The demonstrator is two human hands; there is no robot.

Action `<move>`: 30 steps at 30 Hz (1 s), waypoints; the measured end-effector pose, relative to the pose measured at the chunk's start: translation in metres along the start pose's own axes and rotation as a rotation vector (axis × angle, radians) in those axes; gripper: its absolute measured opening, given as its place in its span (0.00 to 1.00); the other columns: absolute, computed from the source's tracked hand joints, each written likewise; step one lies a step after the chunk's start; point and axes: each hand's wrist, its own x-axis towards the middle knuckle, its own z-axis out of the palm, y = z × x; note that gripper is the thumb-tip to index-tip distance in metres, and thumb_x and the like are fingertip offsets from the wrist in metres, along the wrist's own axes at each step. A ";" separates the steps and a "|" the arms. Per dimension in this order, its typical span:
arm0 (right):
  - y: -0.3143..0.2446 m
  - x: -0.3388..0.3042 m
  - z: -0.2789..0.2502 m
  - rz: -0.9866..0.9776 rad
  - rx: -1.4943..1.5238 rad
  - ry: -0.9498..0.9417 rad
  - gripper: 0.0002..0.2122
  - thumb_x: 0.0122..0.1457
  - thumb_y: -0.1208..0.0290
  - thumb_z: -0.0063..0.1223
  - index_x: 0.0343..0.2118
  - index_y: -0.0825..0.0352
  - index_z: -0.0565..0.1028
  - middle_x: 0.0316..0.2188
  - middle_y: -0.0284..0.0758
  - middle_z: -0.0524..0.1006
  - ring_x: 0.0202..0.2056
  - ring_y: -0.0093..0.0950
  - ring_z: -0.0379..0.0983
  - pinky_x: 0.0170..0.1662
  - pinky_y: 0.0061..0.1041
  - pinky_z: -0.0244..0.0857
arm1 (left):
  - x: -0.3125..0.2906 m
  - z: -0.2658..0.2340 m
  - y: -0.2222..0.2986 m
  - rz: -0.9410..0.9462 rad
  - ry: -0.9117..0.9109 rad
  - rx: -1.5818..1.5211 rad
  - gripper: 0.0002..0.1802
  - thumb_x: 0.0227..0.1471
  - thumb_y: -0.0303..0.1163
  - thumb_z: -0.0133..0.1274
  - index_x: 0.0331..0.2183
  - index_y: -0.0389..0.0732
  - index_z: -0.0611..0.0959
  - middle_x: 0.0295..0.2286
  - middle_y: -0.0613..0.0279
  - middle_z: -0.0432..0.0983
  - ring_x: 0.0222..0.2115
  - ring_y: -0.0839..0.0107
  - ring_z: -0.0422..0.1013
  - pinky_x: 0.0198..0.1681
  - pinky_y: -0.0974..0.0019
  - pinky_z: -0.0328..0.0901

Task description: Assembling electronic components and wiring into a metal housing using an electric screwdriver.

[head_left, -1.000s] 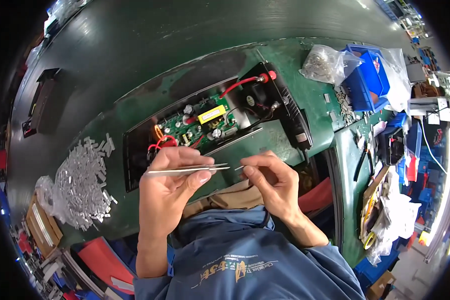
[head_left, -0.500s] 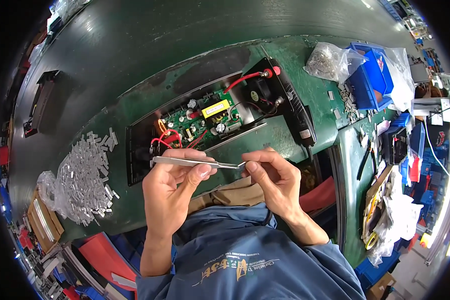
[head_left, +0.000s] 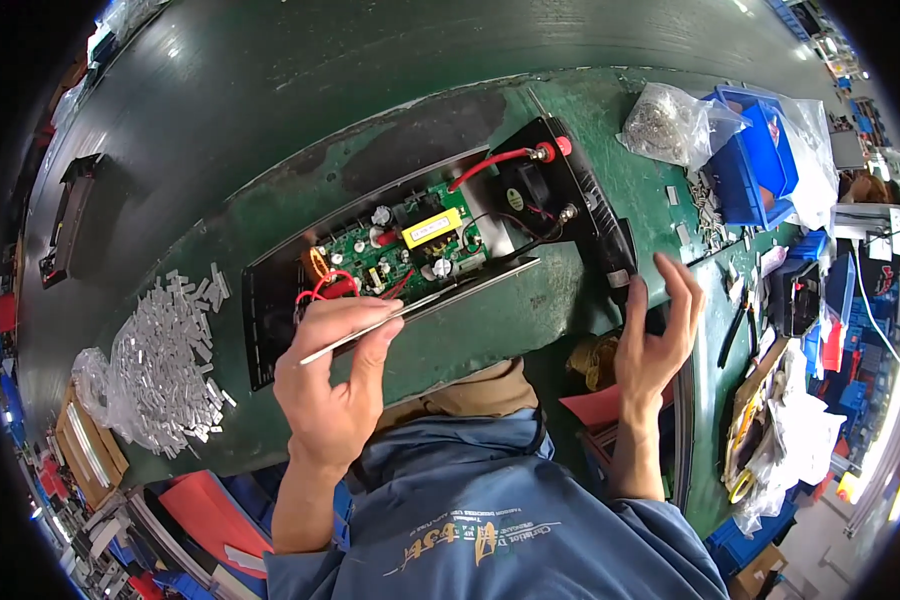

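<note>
My left hand (head_left: 332, 405) pinches a pair of metal tweezers (head_left: 348, 338), their tips slanting up and right over the near edge of a black metal housing (head_left: 262, 325). Inside the housing sits a green circuit board (head_left: 425, 198) with a yellow-labelled transformer (head_left: 432, 228), small components and looped red wires. A black end panel (head_left: 598, 215) with a fan (head_left: 522, 188) stands at the housing's right, joined to it by a thick red cable (head_left: 490, 166). By the panel's near end, my right hand (head_left: 658, 340) has its fingers apart and holds nothing visible; whether its thumb touches the panel is unclear.
A heap of small silvery metal pieces (head_left: 165, 350) lies at left beside a plastic bag. Blue bins (head_left: 748, 165), a clear bag of small parts (head_left: 665, 125) and scattered metal bits occupy the right. Black-handled pliers (head_left: 735, 332) lie near there. Another black housing (head_left: 70, 215) stands far left.
My hands have moved apart: the right swung right toward the end panel and opened. The left turned the tweezers so their tips point up and right. The housing shifted slightly left.
</note>
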 end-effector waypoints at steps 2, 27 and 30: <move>0.010 0.006 0.006 -0.043 -0.105 0.003 0.19 0.59 0.78 0.61 0.54 0.69 0.74 0.44 0.43 0.77 0.45 0.39 0.73 0.51 0.34 0.67 | 0.003 0.006 -0.005 0.051 -0.017 0.023 0.08 0.56 0.16 0.58 0.39 0.32 0.78 0.35 0.50 0.82 0.36 0.65 0.78 0.39 0.67 0.74; -0.042 -0.121 -0.056 0.778 0.637 -1.135 0.24 0.55 0.65 0.58 0.53 0.70 0.68 0.32 0.34 0.76 0.33 0.24 0.71 0.39 0.29 0.67 | 0.015 0.024 -0.010 0.104 -0.105 0.205 0.12 0.49 0.17 0.64 0.37 0.36 0.81 0.32 0.53 0.84 0.30 0.61 0.81 0.33 0.65 0.74; -0.036 -0.127 -0.052 0.759 0.752 -1.058 0.26 0.65 0.51 0.45 0.55 0.70 0.68 0.31 0.34 0.75 0.32 0.25 0.69 0.39 0.30 0.66 | 0.016 0.024 -0.008 0.102 -0.098 0.222 0.12 0.49 0.17 0.64 0.37 0.36 0.81 0.31 0.54 0.84 0.30 0.62 0.80 0.33 0.65 0.74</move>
